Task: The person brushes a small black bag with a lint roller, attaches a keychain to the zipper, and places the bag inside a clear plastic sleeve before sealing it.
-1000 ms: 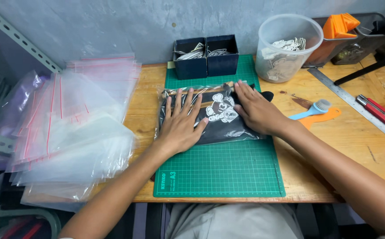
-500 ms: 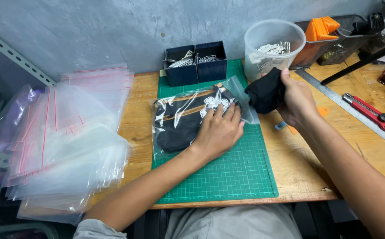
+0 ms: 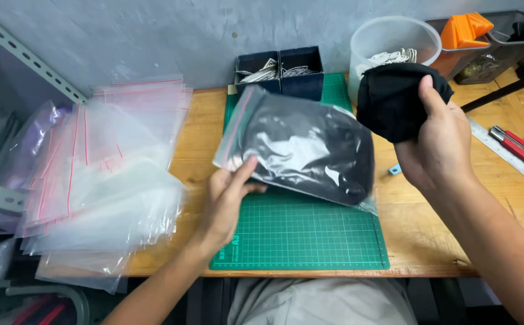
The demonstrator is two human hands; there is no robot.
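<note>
Zip-lock bag with dark contents: lifted tilted over green cutting mat, left hand fingers grasping its lower-left edge. Folded black cloth: clenched in right hand, just right of bag.

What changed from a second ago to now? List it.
The left hand lifted the filled clear bag off the green mat; it lay pressed flat before. The right hand left the bag and took a black cloth into its grip. The empty bag pile stayed.
</note>
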